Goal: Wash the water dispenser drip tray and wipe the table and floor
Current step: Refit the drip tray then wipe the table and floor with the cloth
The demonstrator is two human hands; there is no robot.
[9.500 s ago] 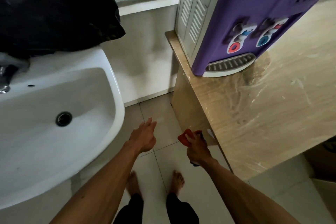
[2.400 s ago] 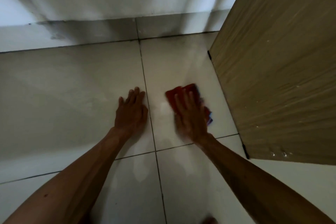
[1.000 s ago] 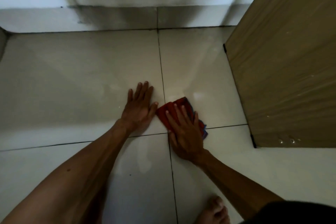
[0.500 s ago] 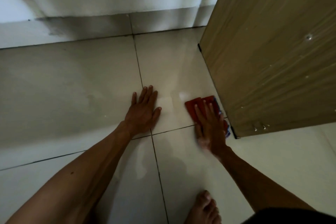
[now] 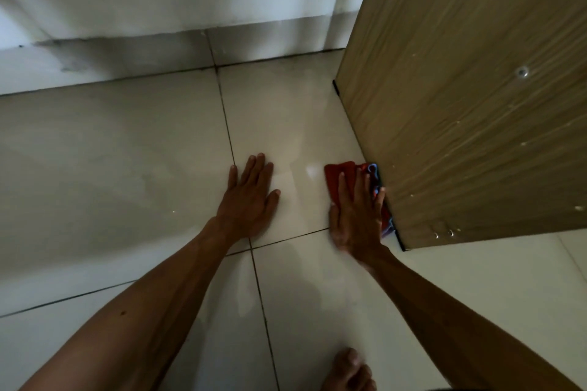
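Head view: right hand [image 5: 357, 216] flat on cloth [image 5: 340, 176], left hand [image 5: 251, 200] on floor [image 5: 127, 152].

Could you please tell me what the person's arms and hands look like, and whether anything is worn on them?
Both are bare: the left hand and right hand show no gloves, rings, watch or bracelet, and no sleeve covers either forearm.

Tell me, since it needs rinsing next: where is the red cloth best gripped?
Probably the red cloth's exposed far-left corner, pinched from the open floor side: the right hand lies flat over its middle, and its right edge lies along the wooden panel.
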